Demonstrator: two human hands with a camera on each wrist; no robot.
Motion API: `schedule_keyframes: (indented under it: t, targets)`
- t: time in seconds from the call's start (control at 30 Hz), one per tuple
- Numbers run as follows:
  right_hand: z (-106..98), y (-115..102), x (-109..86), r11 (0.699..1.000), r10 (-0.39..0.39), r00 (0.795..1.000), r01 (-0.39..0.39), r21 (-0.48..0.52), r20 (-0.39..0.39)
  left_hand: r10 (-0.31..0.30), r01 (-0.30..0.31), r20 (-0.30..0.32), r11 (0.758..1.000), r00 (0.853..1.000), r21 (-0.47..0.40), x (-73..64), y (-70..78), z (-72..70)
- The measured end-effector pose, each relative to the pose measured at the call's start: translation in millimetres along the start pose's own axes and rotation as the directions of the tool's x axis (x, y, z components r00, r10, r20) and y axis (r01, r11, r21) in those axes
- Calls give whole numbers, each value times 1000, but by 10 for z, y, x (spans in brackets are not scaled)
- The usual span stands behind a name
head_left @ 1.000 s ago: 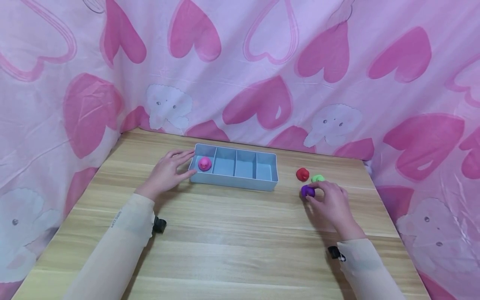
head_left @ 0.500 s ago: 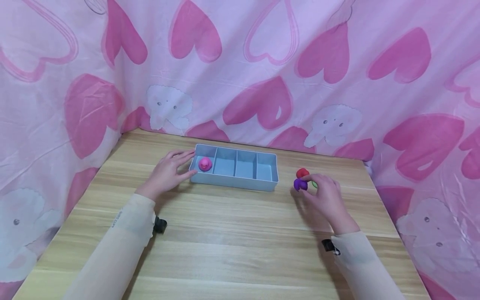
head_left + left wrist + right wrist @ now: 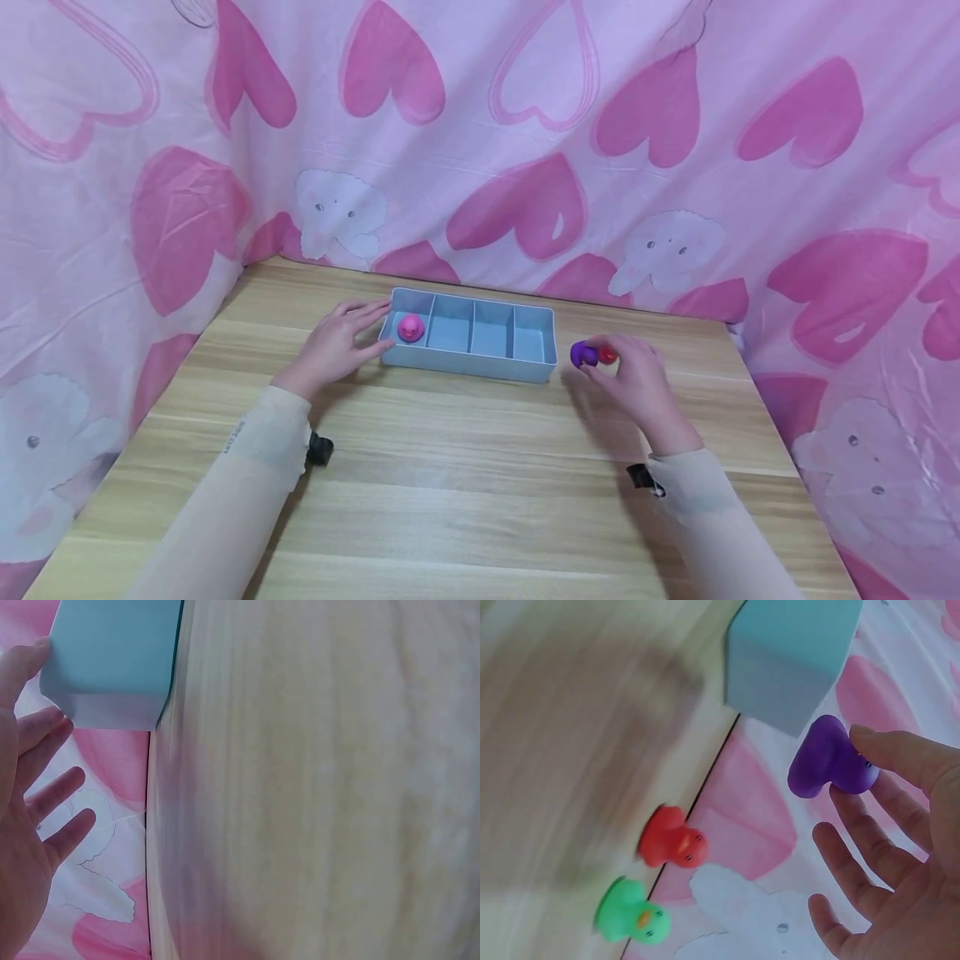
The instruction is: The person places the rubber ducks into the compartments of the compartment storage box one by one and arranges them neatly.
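Observation:
A purple rubber duck point(image 3: 832, 759) is pinched between the thumb and fingers of my right hand point(image 3: 632, 379), held up off the table just right of the box. My left hand point(image 3: 330, 350) rests at the left end of the blue-grey divided box point(image 3: 468, 361), thumb and fingertips at its rim, fingers spread. Inside the box's leftmost compartment sits a pink rubber duck point(image 3: 410, 327). A red duck point(image 3: 673, 838) and a green duck point(image 3: 632, 911) stand on the table in the right wrist view; in the head view my right hand hides the green one and most of the red.
The box has a row of several compartments and stands near the back of the wooden table point(image 3: 450, 500). Behind the table and along both sides hangs a pink heart-patterned curtain point(image 3: 480, 150).
My right hand has lifted the purple duck and carried it leftward and toward the back, nearer the box. The left hand and the box have stayed in place.

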State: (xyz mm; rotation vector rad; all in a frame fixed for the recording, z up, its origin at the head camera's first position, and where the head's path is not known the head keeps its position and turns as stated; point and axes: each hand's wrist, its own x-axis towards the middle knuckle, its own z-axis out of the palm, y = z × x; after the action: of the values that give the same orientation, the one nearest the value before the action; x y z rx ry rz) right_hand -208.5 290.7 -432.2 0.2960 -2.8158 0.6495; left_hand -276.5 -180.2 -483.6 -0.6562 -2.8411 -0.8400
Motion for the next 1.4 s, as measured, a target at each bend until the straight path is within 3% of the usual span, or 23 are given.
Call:
schedule_keyframes:
  t: [0.97,1.4]
  targets:
    - [291,-856,502,992,-120,990,116,51,75,7,-7,-16,1000,1000,-13,9,6,-3]
    - [448,-1101,669,988,-156,982,154,29,102,-14,15,11,1000,1000,-16,5,3,-12]
